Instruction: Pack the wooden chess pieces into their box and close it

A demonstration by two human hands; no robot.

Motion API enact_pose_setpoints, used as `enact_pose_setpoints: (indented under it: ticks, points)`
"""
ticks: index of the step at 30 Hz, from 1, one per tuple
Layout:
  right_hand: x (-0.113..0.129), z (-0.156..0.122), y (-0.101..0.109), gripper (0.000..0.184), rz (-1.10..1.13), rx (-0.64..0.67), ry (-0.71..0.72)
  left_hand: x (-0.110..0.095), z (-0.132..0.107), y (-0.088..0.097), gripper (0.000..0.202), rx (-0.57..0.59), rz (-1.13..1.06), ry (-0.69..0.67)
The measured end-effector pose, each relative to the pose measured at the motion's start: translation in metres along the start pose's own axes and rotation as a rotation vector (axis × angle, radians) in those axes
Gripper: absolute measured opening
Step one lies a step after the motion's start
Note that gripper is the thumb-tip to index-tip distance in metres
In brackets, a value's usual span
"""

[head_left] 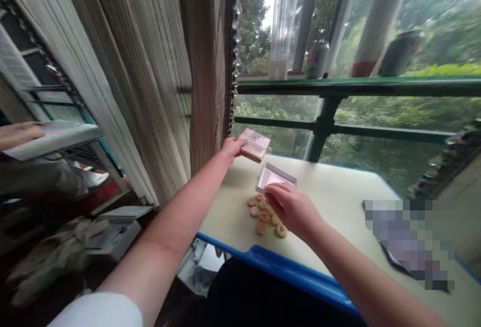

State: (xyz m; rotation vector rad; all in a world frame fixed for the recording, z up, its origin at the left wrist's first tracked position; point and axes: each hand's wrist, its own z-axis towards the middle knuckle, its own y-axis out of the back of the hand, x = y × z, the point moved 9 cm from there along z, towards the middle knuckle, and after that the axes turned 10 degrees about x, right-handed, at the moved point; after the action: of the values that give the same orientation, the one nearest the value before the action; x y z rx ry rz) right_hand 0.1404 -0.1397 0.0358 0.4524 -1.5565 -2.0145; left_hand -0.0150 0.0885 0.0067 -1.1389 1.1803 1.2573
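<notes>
My left hand point(233, 147) grips the near left edge of what looks like a square box lid point(255, 142), with a pale printed top and brown sides, held above the table's far left part. Just right of and below it is a shallow open box point(285, 174) with pale walls and something pinkish inside. My right hand point(295, 209) is over the near edge of that box, fingers curled down and together. Its fingertips are partly hidden, so what they hold does not show. Several round wooden game pieces point(264, 216) lie loosely beside and beneath this hand.
The cream table point(334, 207) has a blue front edge point(300, 267). A pixelated flat object point(409, 247) lies at its right. Curtains point(150, 66) hang at left, before another person's hand point(22, 134). Cans point(400, 54) stand on the green window rail point(356, 88).
</notes>
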Motion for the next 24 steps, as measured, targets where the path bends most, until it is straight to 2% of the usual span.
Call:
enact_pose_setpoints:
  ticks: [3, 6, 8, 11, 14, 18, 21, 24]
  points:
    - [0.052, 0.048, -0.034, 0.023, -0.076, 0.147, 0.064, 0.022, -0.030, 0.044, 0.020, -0.084, 0.048, -0.002]
    - [0.082, 0.077, -0.064, 0.022, -0.080, 0.277, 0.089, 0.041, -0.050, 0.081, 0.027, -0.158, 0.098, -0.030]
    - [0.093, 0.086, -0.077, 0.025, -0.081, 0.324, 0.120, 0.054, -0.052, 0.093, 0.028, -0.143, 0.137, -0.033]
    - [0.099, 0.088, -0.091, 0.025, -0.074, 0.393, 0.120, 0.065, -0.045, 0.098, 0.027, -0.097, 0.226, -0.047]
    - [0.096, 0.082, -0.094, 0.023, -0.023, 0.406, 0.070, 0.066, -0.037, 0.094, 0.026, -0.071, 0.334, -0.061]
    - [0.086, 0.063, -0.087, 0.025, 0.071, 0.331, 0.059, 0.053, -0.042, 0.091, 0.025, -0.092, 0.424, -0.107]
    - [0.058, 0.045, -0.074, 0.023, 0.118, 0.214, -0.026, 0.043, -0.058, 0.096, 0.034, -0.183, 0.476, -0.108]
    - [0.016, 0.025, -0.055, 0.023, 0.230, 0.050, -0.190, 0.048, -0.082, 0.093, 0.043, -0.234, 0.532, -0.017]
